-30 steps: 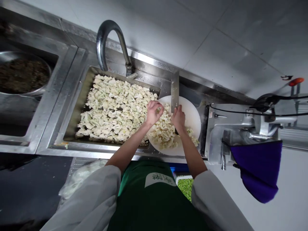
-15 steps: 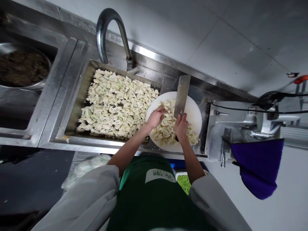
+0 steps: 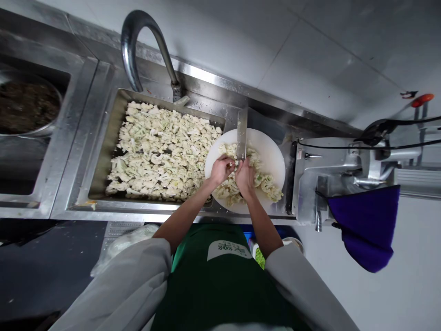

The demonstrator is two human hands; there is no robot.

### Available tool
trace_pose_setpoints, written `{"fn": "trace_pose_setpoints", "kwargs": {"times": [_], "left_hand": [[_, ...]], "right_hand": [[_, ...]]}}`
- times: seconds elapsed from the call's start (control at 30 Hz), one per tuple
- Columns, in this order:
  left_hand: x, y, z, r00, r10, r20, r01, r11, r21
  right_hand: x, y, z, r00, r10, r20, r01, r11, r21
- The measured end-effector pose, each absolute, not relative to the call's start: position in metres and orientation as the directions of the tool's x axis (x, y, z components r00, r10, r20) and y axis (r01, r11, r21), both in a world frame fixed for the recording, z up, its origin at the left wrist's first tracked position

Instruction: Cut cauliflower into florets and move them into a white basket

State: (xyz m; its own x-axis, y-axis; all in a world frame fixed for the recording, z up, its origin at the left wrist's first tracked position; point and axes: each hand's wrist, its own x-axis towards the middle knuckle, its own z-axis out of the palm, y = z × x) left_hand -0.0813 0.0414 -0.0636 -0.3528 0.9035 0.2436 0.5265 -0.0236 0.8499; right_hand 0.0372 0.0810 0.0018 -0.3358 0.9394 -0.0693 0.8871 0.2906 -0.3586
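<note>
A broad cleaver (image 3: 241,133) is gripped in my right hand (image 3: 245,177), its blade pointing away from me over a round white cutting board (image 3: 272,158). Just left of the blade, my left hand (image 3: 222,169) has its fingers curled together at a small piece of cauliflower, close to the right fingertips. Cut cauliflower (image 3: 267,184) lies on the board around and under both hands. The cleaver's handle is mostly hidden in my right hand.
Left of the board is a sink (image 3: 98,177) full of cauliflower florets (image 3: 165,151), with a curved faucet (image 3: 148,18) behind it. A metal bowl (image 3: 57,117) stands far left. A metal machine (image 3: 375,161) and a purple cloth (image 3: 368,225) are on the right.
My right hand and the cleaver have moved left, nearer my left hand, and the blade has turned more edge-on. The camera view has shifted slightly.
</note>
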Motion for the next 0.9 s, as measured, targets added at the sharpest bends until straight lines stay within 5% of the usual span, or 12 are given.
{"fn": "trace_pose_setpoints", "kwargs": {"times": [0.13,0.37,0.67,0.9], "left_hand": [[-0.083,0.038,-0.067,-0.376,0.89,0.257,0.521,-0.026,0.853],[-0.067,0.046,-0.059,-0.439,0.859,0.263,0.641,0.095,0.761],[-0.054,0.048,-0.066,-0.498,0.791,0.356,0.542,-0.037,0.84],[-0.052,0.052,-0.065,-0.534,0.764,0.363,0.5,-0.06,0.864]], "right_hand": [[0.037,0.09,0.007,-0.342,0.936,-0.088,0.882,0.287,-0.374],[0.084,0.11,0.034,-0.27,0.956,0.111,0.872,0.292,-0.393],[0.075,0.116,0.035,-0.569,0.819,-0.074,0.809,0.541,-0.23],[0.062,0.111,0.034,-0.6,0.786,-0.15,0.798,0.575,-0.181]]}}
